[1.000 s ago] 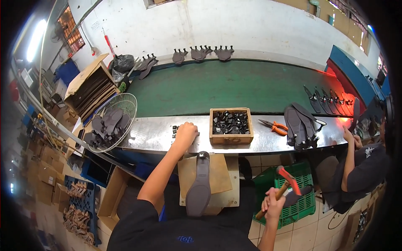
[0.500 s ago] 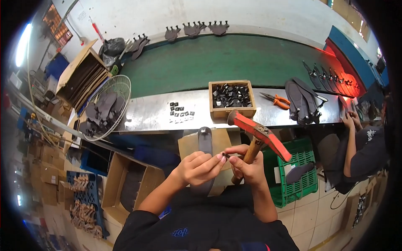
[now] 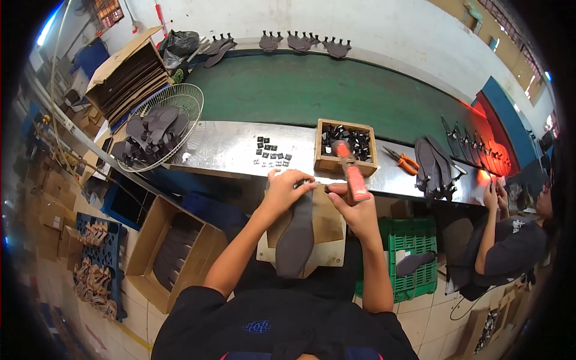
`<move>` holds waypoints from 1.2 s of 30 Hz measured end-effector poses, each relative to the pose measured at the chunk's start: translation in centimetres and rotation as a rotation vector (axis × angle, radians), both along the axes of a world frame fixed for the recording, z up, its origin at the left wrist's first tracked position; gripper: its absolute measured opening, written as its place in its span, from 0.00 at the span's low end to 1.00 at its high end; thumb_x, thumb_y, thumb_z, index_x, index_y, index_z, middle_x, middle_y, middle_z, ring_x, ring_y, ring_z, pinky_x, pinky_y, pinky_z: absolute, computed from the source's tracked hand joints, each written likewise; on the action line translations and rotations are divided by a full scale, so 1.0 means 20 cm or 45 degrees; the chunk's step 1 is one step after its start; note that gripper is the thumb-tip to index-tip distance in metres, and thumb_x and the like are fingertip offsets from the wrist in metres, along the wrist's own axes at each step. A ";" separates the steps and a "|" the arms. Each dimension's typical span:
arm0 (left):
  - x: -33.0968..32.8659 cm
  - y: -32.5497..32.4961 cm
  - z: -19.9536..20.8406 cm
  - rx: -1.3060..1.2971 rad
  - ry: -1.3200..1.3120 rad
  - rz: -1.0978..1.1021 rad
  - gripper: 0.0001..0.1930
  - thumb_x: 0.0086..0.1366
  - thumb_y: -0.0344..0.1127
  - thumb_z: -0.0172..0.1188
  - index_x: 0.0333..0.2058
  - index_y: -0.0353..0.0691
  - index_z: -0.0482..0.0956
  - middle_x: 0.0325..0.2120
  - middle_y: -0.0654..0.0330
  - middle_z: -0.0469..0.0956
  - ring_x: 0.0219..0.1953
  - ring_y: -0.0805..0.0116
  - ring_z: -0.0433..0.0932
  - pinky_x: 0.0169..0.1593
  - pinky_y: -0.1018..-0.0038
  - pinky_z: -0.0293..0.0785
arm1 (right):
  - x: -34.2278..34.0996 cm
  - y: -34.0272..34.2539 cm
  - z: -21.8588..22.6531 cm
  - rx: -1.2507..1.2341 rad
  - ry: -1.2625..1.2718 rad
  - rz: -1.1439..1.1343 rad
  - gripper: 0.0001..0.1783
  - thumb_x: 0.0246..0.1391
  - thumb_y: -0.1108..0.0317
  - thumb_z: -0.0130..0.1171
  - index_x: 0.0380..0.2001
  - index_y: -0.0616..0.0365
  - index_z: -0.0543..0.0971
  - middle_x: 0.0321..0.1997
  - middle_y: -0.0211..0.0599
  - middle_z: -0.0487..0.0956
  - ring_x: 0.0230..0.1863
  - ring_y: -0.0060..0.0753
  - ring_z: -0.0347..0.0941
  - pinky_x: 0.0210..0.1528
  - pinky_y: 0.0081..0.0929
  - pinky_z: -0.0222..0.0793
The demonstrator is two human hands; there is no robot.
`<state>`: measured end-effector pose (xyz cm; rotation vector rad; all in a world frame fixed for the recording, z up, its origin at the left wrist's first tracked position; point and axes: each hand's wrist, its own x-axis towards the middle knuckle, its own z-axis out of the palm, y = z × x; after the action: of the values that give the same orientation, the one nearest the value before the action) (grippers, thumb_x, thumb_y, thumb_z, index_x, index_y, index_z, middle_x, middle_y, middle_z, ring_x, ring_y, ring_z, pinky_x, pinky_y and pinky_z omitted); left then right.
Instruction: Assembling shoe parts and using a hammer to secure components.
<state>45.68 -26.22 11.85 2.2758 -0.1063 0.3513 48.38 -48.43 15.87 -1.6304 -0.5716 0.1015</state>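
My left hand (image 3: 283,193) is closed at the far end of a dark grey shoe sole (image 3: 294,240), its thumb and fingers bent round that end and hiding it. The sole lies lengthwise on a brownish work board (image 3: 327,231) in front of me. My right hand (image 3: 361,217) grips a hammer (image 3: 356,180) with a red head; its handle is hidden from here. Between the two hands, by the right thumb and forefinger, shows a small dark bit too tiny to name. Beyond the hammer a wooden box (image 3: 318,164) holds many small black pieces.
Small black pieces (image 3: 267,147) lie in rows on the metal bench (image 3: 222,144). Orange-handled pliers (image 3: 408,164) and grey soles (image 3: 429,165) lie right, near a co-worker (image 3: 510,240). A wire basket (image 3: 195,129) of soles, a carton (image 3: 141,270) and a green crate (image 3: 414,288) surround me.
My hands have moved apart and forward; the left has gone from a pinch near the right hand to the sole's far end. The hammer has swung more upright, and the view has shifted.
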 end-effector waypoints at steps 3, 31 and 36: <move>-0.08 -0.04 -0.02 -0.086 -0.156 0.071 0.15 0.58 0.51 0.70 0.36 0.47 0.87 0.35 0.65 0.85 0.39 0.66 0.80 0.57 0.58 0.56 | 0.05 0.09 0.01 -0.053 -0.106 0.093 0.13 0.55 0.71 0.67 0.43 0.66 0.83 0.32 0.38 0.85 0.34 0.22 0.80 0.40 0.22 0.74; -0.16 0.02 -0.06 -0.550 -0.160 -0.002 0.14 0.55 0.35 0.72 0.41 0.39 0.87 0.37 0.53 0.86 0.36 0.61 0.83 0.40 0.70 0.77 | -0.12 0.16 0.11 -0.008 0.093 0.114 0.18 0.63 0.75 0.58 0.56 0.64 0.74 0.37 0.44 0.79 0.34 0.25 0.77 0.39 0.23 0.74; -0.16 0.07 -0.04 -0.587 -0.065 -0.138 0.14 0.55 0.34 0.72 0.42 0.39 0.87 0.35 0.55 0.85 0.35 0.65 0.81 0.40 0.72 0.76 | -0.35 -0.01 0.26 -0.186 0.061 0.077 0.25 0.67 0.76 0.51 0.67 0.64 0.66 0.34 0.30 0.76 0.23 0.11 0.64 0.22 0.13 0.61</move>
<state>42.55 -24.90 11.11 1.7990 -0.1570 0.3373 41.39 -48.72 21.04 -1.7474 -0.5874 0.2310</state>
